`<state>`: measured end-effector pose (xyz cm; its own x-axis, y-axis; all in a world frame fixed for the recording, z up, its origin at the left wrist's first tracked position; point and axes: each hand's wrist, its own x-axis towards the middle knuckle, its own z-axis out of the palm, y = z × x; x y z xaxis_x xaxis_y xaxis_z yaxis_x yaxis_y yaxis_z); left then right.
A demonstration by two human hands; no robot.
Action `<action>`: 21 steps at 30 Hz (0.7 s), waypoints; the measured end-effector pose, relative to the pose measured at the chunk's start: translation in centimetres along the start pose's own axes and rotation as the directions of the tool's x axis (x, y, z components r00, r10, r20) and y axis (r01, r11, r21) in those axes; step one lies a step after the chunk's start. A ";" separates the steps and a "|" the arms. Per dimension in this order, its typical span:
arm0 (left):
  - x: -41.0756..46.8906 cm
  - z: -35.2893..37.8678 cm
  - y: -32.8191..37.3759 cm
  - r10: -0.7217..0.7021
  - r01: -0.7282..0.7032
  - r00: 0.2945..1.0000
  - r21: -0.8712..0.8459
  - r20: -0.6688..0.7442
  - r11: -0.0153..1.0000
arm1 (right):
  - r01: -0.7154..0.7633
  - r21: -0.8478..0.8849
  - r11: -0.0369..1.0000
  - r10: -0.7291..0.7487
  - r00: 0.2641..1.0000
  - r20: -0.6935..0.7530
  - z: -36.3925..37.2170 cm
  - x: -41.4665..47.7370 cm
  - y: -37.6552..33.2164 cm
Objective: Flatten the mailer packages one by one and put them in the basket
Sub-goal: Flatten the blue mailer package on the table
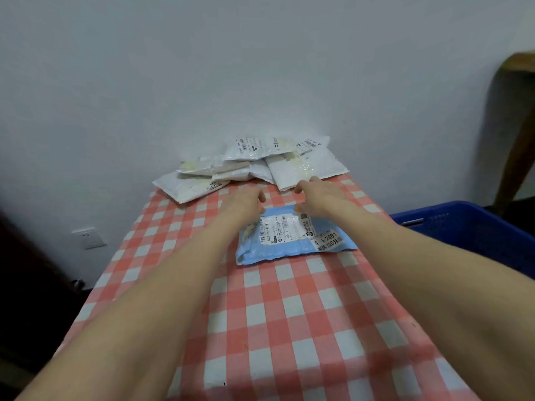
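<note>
A blue mailer package (292,241) with white shipping labels lies flat on the red-and-white checked table (278,314). My left hand (246,202) and my right hand (315,198) reach over its far edge, fingers loosely curled, thumbs near the mailer's top corners. Whether the fingers touch the mailer I cannot tell. Beyond the hands, a pile of several white mailers (260,163) rests against the wall at the table's far end. The blue basket (474,227) stands to the right of the table.
A white wall rises behind the table, with a power socket (88,238) low on the left. A wooden piece of furniture (515,125) stands at the far right behind the basket. Dark floor lies to the table's left.
</note>
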<state>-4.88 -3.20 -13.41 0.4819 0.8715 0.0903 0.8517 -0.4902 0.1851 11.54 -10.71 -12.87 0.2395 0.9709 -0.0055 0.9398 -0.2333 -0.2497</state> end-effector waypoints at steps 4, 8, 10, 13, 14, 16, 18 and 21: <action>0.3 -0.3 0.2 0.022 -0.026 0.992 0.025 0.124 0.999 | 0.050 -0.054 0.997 -0.045 0.995 0.091 0.0 0.5 -0.7; 0.3 0.8 0.6 0.013 -0.036 0.960 0.077 0.279 0.996 | 0.048 -0.086 0.995 -0.032 0.982 0.187 1.1 0.7 -1.2; 0.4 1.0 0.6 -0.007 -0.012 0.964 0.069 0.265 0.998 | 0.032 -0.092 0.995 -0.015 0.984 0.176 1.4 0.8 -1.2; 0.6 1.0 0.9 -0.013 -0.007 0.969 0.078 0.248 0.997 | 0.010 -0.106 0.994 0.007 0.987 0.162 1.6 1.2 -1.2; 0.7 1.0 0.9 -0.016 -0.002 0.969 0.073 0.246 0.997 | 0.004 -0.103 0.995 0.013 0.986 0.165 1.6 1.4 -1.2; 0.9 1.1 0.9 -0.023 0.004 0.969 0.078 0.246 0.997 | -0.006 -0.104 0.995 0.024 0.985 0.170 1.7 1.7 -1.2; 1.1 1.1 1.0 -0.015 -0.008 0.971 0.096 0.237 0.995 | -0.008 -0.120 0.993 0.028 0.985 0.169 1.8 2.0 -1.3; 1.3 1.0 1.3 0.006 -0.035 0.977 0.136 0.212 0.990 | -0.004 -0.174 0.985 0.028 0.991 0.134 2.3 2.6 -1.5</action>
<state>-2.95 -2.76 -13.98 0.5195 0.8463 -0.1182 0.8542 -0.5177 0.0475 10.24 -7.67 -14.74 0.2312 0.9625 -0.1421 0.9668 -0.2436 -0.0769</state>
